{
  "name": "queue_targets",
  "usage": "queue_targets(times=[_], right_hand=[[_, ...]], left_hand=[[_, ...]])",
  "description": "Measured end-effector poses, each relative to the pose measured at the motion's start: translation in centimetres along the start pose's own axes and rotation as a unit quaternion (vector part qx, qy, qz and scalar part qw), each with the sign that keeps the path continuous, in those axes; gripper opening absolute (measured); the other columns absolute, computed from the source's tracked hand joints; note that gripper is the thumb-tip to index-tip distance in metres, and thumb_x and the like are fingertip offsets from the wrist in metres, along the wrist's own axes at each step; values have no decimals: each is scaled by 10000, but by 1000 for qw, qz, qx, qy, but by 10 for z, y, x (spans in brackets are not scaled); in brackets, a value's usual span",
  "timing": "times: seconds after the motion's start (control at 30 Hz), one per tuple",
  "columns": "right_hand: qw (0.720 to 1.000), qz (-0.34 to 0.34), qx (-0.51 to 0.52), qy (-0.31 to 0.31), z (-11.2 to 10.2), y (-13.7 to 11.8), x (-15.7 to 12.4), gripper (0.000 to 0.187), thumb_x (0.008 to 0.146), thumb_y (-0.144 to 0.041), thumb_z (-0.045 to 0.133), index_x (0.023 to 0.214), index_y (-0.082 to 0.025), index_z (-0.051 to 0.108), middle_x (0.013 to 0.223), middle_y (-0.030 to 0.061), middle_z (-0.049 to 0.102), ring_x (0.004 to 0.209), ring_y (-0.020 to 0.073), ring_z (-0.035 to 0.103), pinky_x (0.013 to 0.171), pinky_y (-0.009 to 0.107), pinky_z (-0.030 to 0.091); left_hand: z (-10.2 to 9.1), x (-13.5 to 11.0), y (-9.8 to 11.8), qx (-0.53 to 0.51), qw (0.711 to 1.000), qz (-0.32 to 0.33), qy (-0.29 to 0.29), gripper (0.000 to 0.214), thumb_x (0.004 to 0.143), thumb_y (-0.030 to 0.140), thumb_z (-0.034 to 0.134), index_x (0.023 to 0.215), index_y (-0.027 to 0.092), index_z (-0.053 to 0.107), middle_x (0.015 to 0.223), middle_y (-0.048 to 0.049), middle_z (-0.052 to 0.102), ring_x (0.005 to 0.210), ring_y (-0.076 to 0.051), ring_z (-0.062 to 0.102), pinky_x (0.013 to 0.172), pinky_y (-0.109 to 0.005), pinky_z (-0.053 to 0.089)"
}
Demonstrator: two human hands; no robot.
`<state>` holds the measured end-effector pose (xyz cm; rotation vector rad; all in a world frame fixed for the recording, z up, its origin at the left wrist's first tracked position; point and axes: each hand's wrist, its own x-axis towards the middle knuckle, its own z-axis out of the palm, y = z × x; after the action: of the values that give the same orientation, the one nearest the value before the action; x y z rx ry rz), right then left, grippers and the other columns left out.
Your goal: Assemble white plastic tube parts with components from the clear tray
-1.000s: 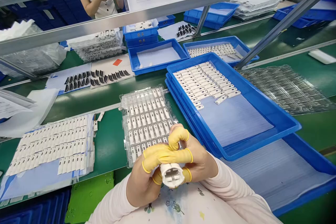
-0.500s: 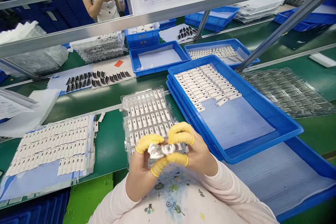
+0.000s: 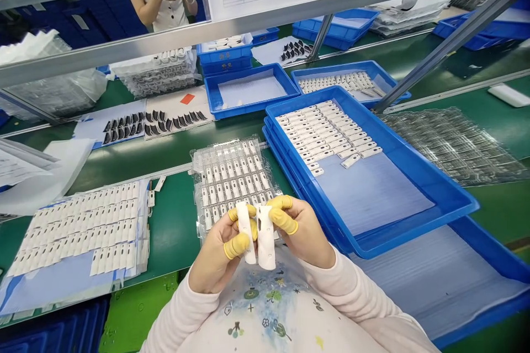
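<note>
Turned lengthwise and parted since the frame half a second ago, the blurred white bundle you hold now shows as two pieces, side by side and just apart. Your left hand (image 3: 221,251) pinches a narrow, curved, white plastic shell (image 3: 247,242), thumb and fingertips closed on it. Your right hand (image 3: 307,231) grips a wider, curved, white plastic shell (image 3: 267,246) with a dark oval slot near its top, thumb and finger shut against its upper outer edge; your remaining fingers are partly hidden, so their exact hold cannot be told. Yellow finger cots (image 3: 237,246) cover your gripping digits. Both shells stand nearly upright at the near end of a clear, rectangular plastic tray (image 3: 211,154), which bears rows of small white slotted pieces (image 3: 229,190). Right of the clear tray, a long blue plastic bin (image 3: 414,228) tops a stack, with white oblong parts (image 3: 308,132) laid over its far half. Left of the clear tray, flat white slotted parts (image 3: 83,226) lie in close rows. Beyond the clear tray, to its left, dark curved strips (image 3: 124,128) rest on flat sheets.
</note>
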<state>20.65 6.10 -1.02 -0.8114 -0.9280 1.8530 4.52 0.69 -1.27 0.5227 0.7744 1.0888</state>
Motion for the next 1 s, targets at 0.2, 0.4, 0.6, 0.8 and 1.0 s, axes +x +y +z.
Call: queue_targets(times=[0.2,0.4,0.6,0.8,1.0], right_hand=[[998,43,44,-1,6,-6,-2,394,669,-523,868,695,-168,699,553,-1,674,441,132,624,463,247,572],[996,64,65,-8,7,-10,-5,385,675,-510,870,687,-165,701,528,-2,673,434,124,631,467,220,566],[992,85,89,0,7,-9,-5,409,652,-507,883,661,-160,667,524,-9,664,424,115,612,458,216,551],[983,108,146,-7,2,-4,-5,384,695,-463,868,685,-160,633,576,-15,662,484,100,613,476,183,505],[971,91,207,-80,-1,3,-3,352,722,-430,845,760,-179,602,616,-43,579,504,71,496,513,182,417]], left_hand=[[5,-3,6,-36,999,-23,-8,476,705,411,872,1076,182,682,746,-18,708,569,-130,647,595,-252,521],[10,-4,10,-65,998,-18,-12,435,691,390,890,1012,164,702,607,26,660,486,-68,583,527,-171,487],[7,-5,7,-89,996,-25,-11,397,732,343,868,1044,161,705,636,20,686,525,-69,612,575,-164,511],[4,-4,6,-101,994,-29,-16,375,736,319,864,1045,176,708,712,16,707,534,-55,610,546,-138,503],[4,-6,5,-47,998,16,37,398,726,335,869,1056,213,684,841,8,713,655,-86,652,621,-166,525]])
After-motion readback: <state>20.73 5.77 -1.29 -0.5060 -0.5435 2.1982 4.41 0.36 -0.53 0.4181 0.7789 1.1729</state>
